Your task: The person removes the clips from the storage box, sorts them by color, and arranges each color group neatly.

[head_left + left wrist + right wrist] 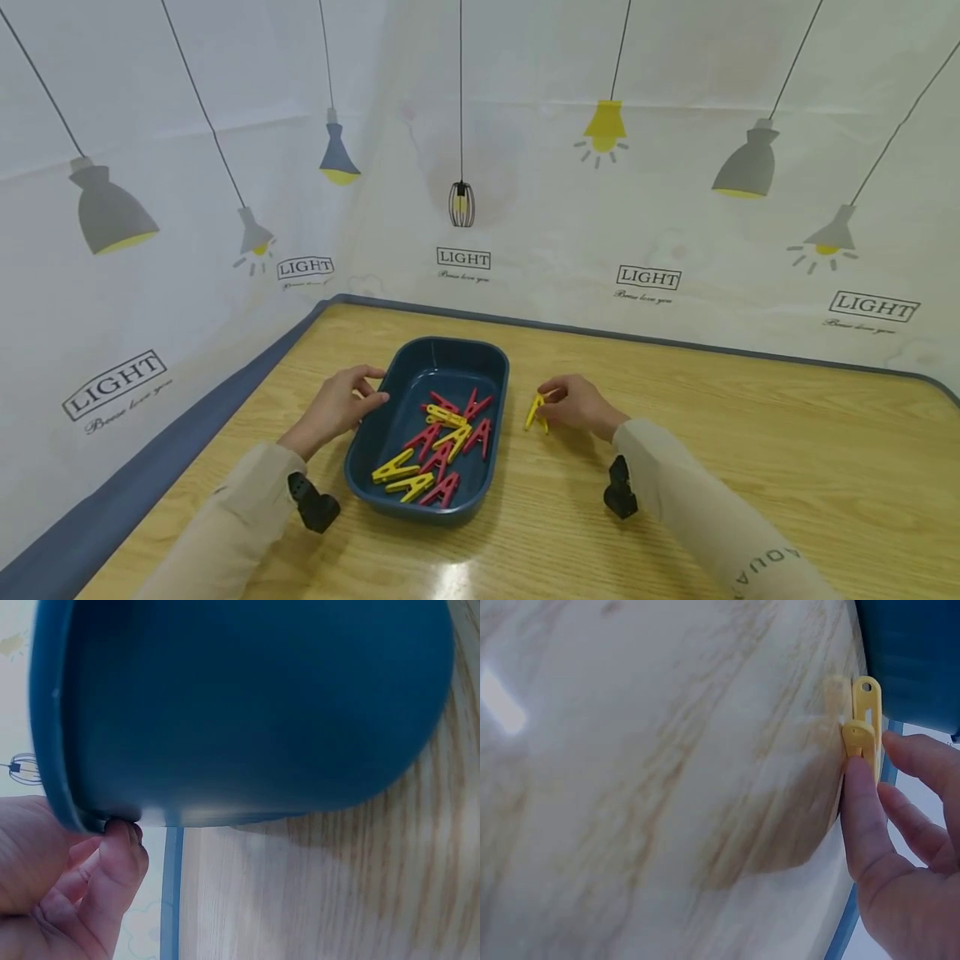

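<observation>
Held in a narrow pinch between thumb and fingertips of the right hand [573, 406]: a yellow clothespin [533, 412], smooth plastic, A-shaped, with two flat, round-ended arms spread apart and a small hole near an arm's tip. Located just right of a dark blue tray [408, 511], at or barely above a wood-grain table [787, 433]; contact with the surface impossible to tell. Left hand [337, 408] at the tray's left side, thumb and fingers gripping the rim.

Inside the tray, counted through some overlap: six red clothespins [441, 454] and four other yellow ones [447, 415], loosely heaped. Altogether, eleven clothespins and one tray.

Held clothespin turned with its narrow end away from the wearer and its spread arms towards the wearer; long axis running near to far, slightly slanted, roughly along the tray's length. In the heap, long axes slanting in various directions.
</observation>
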### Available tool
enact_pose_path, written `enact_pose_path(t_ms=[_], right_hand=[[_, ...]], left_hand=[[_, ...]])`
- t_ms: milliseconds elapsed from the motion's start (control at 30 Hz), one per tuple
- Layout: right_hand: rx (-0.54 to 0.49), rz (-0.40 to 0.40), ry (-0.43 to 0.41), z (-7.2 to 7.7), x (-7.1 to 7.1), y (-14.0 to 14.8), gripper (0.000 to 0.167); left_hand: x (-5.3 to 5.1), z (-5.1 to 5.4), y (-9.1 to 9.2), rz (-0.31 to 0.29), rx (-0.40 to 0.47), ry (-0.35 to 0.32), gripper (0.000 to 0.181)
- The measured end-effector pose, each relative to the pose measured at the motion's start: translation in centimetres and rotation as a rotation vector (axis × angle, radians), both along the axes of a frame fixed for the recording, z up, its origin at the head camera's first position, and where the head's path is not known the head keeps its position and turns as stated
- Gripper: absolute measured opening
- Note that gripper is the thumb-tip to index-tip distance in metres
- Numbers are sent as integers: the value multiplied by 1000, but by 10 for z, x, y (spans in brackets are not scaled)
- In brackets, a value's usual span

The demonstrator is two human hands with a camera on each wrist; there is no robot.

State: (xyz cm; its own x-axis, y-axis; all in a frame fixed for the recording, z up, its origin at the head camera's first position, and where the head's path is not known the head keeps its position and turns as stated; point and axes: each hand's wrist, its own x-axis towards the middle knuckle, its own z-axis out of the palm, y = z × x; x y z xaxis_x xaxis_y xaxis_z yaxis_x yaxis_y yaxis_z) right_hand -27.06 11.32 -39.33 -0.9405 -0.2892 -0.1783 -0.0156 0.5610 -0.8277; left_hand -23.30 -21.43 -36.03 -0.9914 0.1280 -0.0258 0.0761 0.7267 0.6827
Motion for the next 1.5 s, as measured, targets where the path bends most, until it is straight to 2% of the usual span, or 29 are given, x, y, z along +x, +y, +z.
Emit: enact_pose_path(t_ms=[167, 400, 533, 833, 1133, 1333, 1500], right_hand=[[-11, 18, -4, 4, -3, 4, 37], [-69, 129, 48, 20, -1, 6, 37], [-89, 186, 80, 32, 1, 1, 36], [-85, 250, 150, 56, 7, -23, 30], [-42, 393, 227, 58, 17, -60, 25], [1, 476, 235, 56, 17, -81, 23], [63, 503, 253, 55, 14, -95, 24]], left_hand=[[-1, -1, 0, -1, 4, 3, 40], [-1, -2, -1, 4, 5, -5, 40], [-1, -3, -2, 7, 7, -6, 41], [-1, -3, -2, 9, 13, -6, 40], [0, -2, -1, 0, 15, 1, 40], [-1, -2, -1, -5, 16, 4, 40], [-2, -3, -1, 0, 20, 6, 39]])
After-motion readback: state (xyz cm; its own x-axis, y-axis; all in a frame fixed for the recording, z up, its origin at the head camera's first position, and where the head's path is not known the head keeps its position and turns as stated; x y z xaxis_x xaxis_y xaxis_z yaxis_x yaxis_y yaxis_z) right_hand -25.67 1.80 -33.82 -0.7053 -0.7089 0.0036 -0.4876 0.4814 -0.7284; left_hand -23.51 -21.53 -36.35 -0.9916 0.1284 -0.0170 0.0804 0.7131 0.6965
